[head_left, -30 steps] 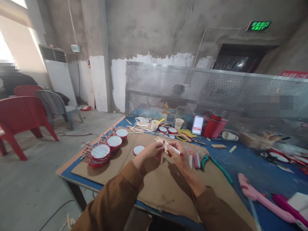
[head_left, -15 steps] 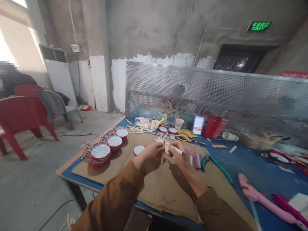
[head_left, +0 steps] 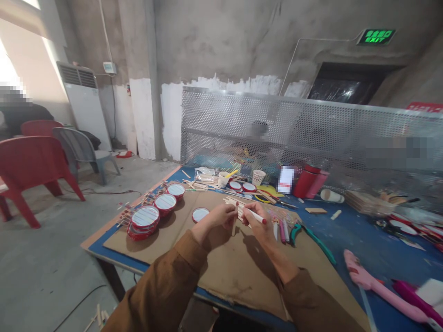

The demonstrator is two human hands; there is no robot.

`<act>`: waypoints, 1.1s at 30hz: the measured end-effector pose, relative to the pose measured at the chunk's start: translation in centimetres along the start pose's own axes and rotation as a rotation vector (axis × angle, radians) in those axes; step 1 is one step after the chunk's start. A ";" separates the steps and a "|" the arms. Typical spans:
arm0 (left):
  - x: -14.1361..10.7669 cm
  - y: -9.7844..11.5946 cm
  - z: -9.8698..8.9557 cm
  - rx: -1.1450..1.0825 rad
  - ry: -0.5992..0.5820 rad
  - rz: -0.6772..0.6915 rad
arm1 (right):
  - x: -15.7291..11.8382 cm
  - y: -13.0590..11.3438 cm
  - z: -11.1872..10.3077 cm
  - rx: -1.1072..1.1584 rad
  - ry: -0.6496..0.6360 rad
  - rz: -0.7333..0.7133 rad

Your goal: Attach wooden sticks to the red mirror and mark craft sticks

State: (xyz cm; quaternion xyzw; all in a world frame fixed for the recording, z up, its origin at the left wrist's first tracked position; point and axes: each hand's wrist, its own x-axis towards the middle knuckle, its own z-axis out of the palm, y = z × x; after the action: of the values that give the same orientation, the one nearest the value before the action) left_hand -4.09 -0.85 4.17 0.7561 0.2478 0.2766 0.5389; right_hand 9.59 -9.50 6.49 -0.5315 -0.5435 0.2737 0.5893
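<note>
Left hand (head_left: 221, 217) closed, pinching a flat wooden stick (head_left: 234, 227) roughly upright; stick's top end is dark red. Right hand (head_left: 258, 223) closed around a white marker (head_left: 255, 215) with red end, inner end pointing at the stick's top; can't tell if tip touches. Both sit over the cardboard sheet (head_left: 238, 276) on the blue desk (head_left: 349, 230), about mid-sheet. Any print on the marker: too small to read.

More pale sticks (head_left: 230, 200) lie just behind the hands. Single red-rimmed drum (head_left: 200, 214) beside left hand, partly covered by it. Left part of sheet: row of red-rimmed drums (head_left: 145, 216) with pale tops, nearest ones stacked. Right of right hand: loose markers (head_left: 283, 230), then teal-handled pliers (head_left: 320, 246). Pink glue gun (head_left: 384, 290) farther right, lying on the desk.

Back of desk: paper cup (head_left: 223, 180) with yellow handle sticking out, patterned cup (head_left: 258, 177), upright phone (head_left: 285, 180) with pixelated screen, red bottle (head_left: 306, 181), tipped cup (head_left: 332, 196).

Writing: green wall sign (head_left: 375, 37) reads "EXIT" under a line of Chinese characters. Red banner (head_left: 425, 107) at right edge has pale characters, too blurred to read.
</note>
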 end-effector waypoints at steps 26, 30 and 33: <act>0.2 -0.3 -0.1 0.030 0.008 0.022 | 0.3 0.2 0.0 0.038 -0.028 -0.035; 0.1 -0.2 -0.1 0.016 -0.015 0.011 | 0.1 0.0 0.0 0.021 -0.019 0.000; 0.3 -0.3 -0.1 0.028 -0.002 0.035 | 0.1 0.0 -0.1 0.039 0.001 -0.023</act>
State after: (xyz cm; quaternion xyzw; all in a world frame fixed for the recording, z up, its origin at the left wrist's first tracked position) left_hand -4.01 -0.49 3.94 0.7680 0.2378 0.2816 0.5238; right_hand 9.69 -9.43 6.54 -0.5138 -0.5439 0.2772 0.6028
